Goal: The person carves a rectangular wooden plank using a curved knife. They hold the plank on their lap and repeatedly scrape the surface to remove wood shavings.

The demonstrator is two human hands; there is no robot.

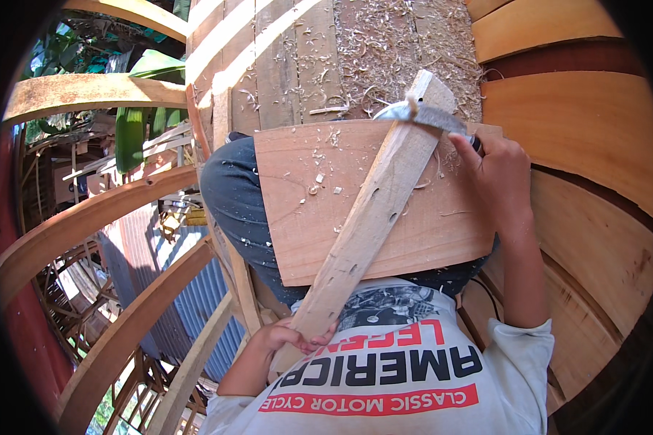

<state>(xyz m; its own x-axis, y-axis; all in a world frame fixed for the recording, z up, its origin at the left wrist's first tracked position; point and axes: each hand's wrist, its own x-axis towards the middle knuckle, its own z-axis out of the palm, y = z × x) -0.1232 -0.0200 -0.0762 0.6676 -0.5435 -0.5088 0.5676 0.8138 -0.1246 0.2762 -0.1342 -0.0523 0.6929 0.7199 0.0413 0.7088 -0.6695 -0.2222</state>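
Observation:
A long wooden batten with small dark holes along its side slants across a flat board on my lap. My left hand is wrapped round its near end, against my shirt. My right hand grips the dark handle of a curved-bladed knife. The blade lies across the batten near its far end, with a small pale tuft, perhaps a shaving, at the blade. The knife's far tip shows left of the batten. A few chips lie scattered on the board.
Curly wood shavings cover the plank floor ahead. Broad curved planks rise on my right. Curved wooden ribs stand at left, with gaps between them showing corrugated sheets and leaves.

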